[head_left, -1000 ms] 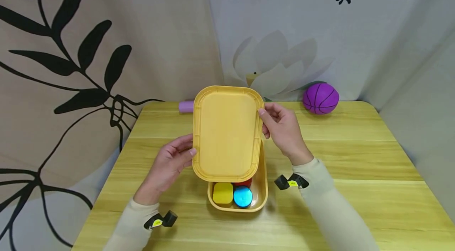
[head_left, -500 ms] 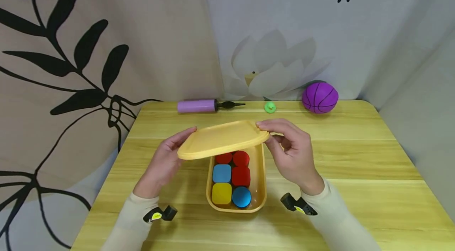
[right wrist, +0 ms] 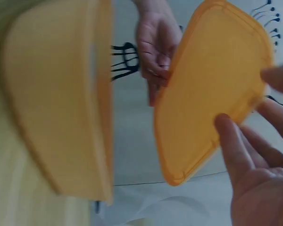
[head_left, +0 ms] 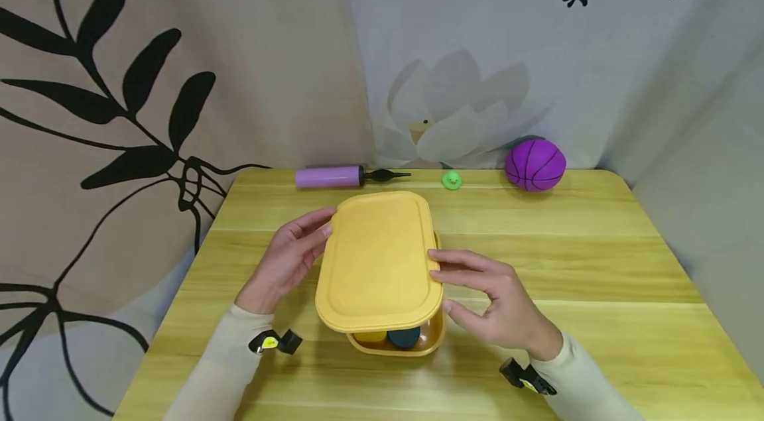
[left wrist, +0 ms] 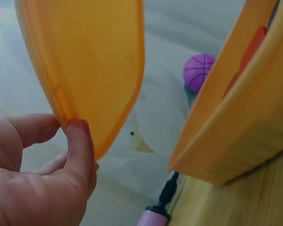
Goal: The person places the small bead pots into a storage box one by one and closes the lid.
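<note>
A yellow plastic lid (head_left: 379,262), smooth side up, is held slightly askew over a yellow box (head_left: 440,331), hiding most of its inside. My left hand (head_left: 288,263) pinches the lid's left edge, thumb above and fingers below. At the right edge, my right hand (head_left: 501,295) holds the lid with fingertips on top and the thumb lower down. In the box's near end, parts of a yellow block (head_left: 371,336) and a round blue block (head_left: 404,337) show. A gap between lid and box appears in the right wrist view, and red blocks (left wrist: 254,49) peek out in the left wrist view.
Along the back edge of the wooden table (head_left: 597,262) lie a purple hand pump (head_left: 331,176) with a black nozzle, a small green ball (head_left: 451,180) with a face, and a purple basketball (head_left: 535,165). A printed curtain (head_left: 268,43) hangs behind.
The lid has turned over from its ribbed underside to its smooth top and come down over the box, covering most of the blocks. My right hand has shifted nearer me along its edge.
</note>
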Tool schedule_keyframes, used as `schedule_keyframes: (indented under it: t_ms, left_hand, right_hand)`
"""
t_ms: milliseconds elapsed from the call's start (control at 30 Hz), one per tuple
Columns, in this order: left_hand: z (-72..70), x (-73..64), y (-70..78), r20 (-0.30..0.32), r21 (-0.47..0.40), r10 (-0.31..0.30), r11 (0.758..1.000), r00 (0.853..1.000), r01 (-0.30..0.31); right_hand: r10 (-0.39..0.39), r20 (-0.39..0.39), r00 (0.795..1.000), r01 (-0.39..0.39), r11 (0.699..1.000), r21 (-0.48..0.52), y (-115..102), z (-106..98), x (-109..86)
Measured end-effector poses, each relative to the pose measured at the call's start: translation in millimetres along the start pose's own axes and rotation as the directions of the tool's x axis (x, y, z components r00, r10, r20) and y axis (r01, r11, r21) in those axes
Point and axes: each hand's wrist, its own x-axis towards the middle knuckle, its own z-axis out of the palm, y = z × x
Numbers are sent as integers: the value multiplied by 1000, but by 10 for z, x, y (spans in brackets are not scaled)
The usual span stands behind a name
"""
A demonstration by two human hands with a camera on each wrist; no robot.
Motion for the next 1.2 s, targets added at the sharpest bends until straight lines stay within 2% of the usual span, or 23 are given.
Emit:
schedule_keyframes:
  t_ms: [100, 200, 333, 467, 633, 733, 867, 1000, 1067, 1200]
  left_hand:
    - [-10, 78, -53, 1, 6, -1, 1000, 1000, 1]
    - [-17, 147, -143, 7, 21, -14, 1000, 1000, 14]
    - [-11, 209, -289, 0, 64, -47, 997, 999, 47]
    - [8, 245, -415, -21, 130, -71, 989, 997, 73]
    - [36, 257, -501, -68, 272, -62, 959, 996, 78]
    - [38, 244, -525, -95, 324, -58, 942, 994, 86]
    - [27, 218, -549, -113, 307, -78, 945, 991, 110]
    - [11, 210, -580, -95, 278, -95, 953, 991, 118]
    - [7, 209, -597, -81, 278, -104, 953, 991, 123]
    - [14, 204, -613, -65, 292, -119, 947, 991, 134]
  right_hand:
    - [53, 64, 997, -52, 999, -10, 63, 35, -163]
    - [142, 96, 985, -142, 990, -2, 126, 79, -300]
    - [263, 138, 955, -273, 961, 53, 202, 133, -444]
    - [319, 171, 932, -334, 940, 66, 261, 162, -565]
    - [326, 174, 929, -335, 942, 28, 309, 184, -678]
    - [310, 173, 935, -304, 951, -60, 313, 209, -715]
    - [298, 173, 939, -270, 948, -170, 303, 248, -734]
    - [312, 169, 935, -276, 939, -204, 290, 259, -741]
    - [329, 171, 929, -287, 930, -229, 281, 255, -749]
    - [384, 206, 900, -337, 913, -232, 270, 233, -742]
